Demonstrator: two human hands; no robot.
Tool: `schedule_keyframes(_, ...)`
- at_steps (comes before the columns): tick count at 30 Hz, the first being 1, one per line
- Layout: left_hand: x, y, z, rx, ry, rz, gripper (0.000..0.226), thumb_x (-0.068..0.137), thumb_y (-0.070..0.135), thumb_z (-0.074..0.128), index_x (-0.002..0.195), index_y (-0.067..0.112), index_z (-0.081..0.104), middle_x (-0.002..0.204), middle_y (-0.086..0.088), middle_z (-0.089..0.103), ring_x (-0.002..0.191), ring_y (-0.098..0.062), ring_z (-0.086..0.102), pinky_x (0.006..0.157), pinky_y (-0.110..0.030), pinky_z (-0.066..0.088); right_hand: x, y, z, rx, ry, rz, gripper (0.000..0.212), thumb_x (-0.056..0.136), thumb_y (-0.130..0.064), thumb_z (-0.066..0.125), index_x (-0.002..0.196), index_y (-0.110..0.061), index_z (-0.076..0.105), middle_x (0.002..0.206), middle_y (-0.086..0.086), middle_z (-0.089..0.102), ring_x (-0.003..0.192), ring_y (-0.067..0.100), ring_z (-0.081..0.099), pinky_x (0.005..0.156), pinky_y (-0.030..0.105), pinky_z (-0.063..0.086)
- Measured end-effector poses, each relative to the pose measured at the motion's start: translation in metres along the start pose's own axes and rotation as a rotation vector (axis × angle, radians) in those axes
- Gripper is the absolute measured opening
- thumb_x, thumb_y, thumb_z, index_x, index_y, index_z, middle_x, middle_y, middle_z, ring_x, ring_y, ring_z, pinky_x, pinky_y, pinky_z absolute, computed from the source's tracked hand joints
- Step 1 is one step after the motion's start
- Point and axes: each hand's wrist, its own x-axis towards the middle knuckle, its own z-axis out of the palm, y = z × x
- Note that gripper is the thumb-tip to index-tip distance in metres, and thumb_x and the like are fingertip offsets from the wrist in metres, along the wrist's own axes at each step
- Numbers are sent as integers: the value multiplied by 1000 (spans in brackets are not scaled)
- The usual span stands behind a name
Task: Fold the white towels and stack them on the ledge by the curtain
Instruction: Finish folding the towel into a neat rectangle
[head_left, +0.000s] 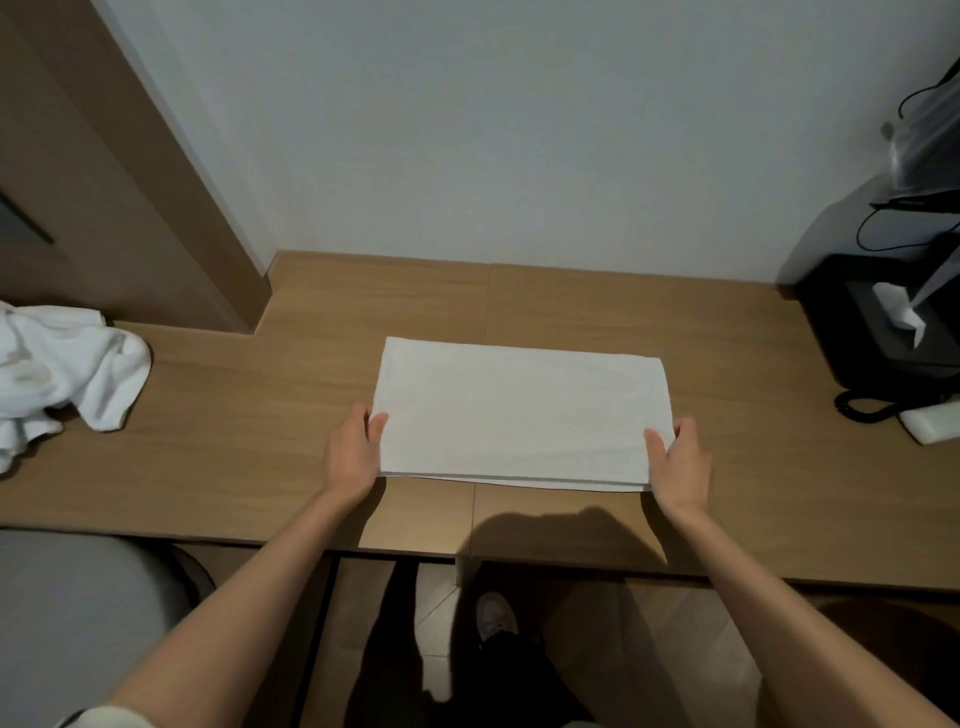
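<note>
A white towel (519, 410) lies folded into a flat rectangle on the wooden desk (234, 415), in the middle of the view. My left hand (353, 452) grips its near left corner, thumb on top and fingers tucked under the edge. My right hand (678, 462) grips the near right corner the same way. A heap of crumpled white towels (62, 369) lies at the desk's far left.
A black tissue box (878, 322) with a tissue sticking out, a coiled black cable and a small white object (930, 423) stand at the right. A brown wooden panel (130, 182) rises at the back left. A grey chair (78, 623) is at lower left.
</note>
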Motion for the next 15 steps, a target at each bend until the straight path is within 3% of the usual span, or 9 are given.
schedule_keyframes(4, -5, 4, -2, 50, -24, 13, 26, 102, 25, 41, 96, 2, 51, 89, -14, 62, 78, -31, 58, 67, -43, 48, -9, 4, 3, -102, -17, -69, 28, 101, -25, 43, 120, -4, 40, 93, 16, 62, 77, 31, 61, 65, 45, 51)
schedule_keyframes(7, -10, 14, -4, 176, -36, 26, 22, 103, 26, 35, 102, 6, 46, 90, -12, 60, 76, -28, 58, 65, -41, 48, -7, 1, 3, -120, -68, -29, 31, 101, -24, 41, 127, -8, 34, 99, 14, 62, 82, 29, 62, 73, 49, 55)
schedule_keyframes(10, -16, 24, -5, 326, -26, 20, 21, 103, 24, 33, 110, 7, 42, 95, -10, 59, 77, -26, 58, 63, -38, 46, -4, -4, -1, -144, -75, -71, 45, 99, -17, 45, 140, -12, 27, 118, 15, 57, 103, 30, 57, 86, 50, 51)
schedule_keyframes(12, -20, 30, -8, 449, 20, 42, 19, 103, 19, 36, 115, 5, 42, 104, -11, 55, 84, -25, 56, 66, -35, 45, -5, -8, -1, -371, 5, -174, 57, 95, -11, 51, 145, -12, 24, 128, 16, 47, 112, 28, 47, 93, 44, 46)
schedule_keyframes(15, -20, 42, 0, 648, 133, 257, 28, 93, 2, 41, 121, 8, 43, 110, -9, 49, 91, -21, 45, 78, -29, 40, -8, -26, 7, -620, 82, -286, 65, 85, 4, 52, 143, -13, 28, 142, 17, 32, 121, 31, 33, 101, 40, 33)
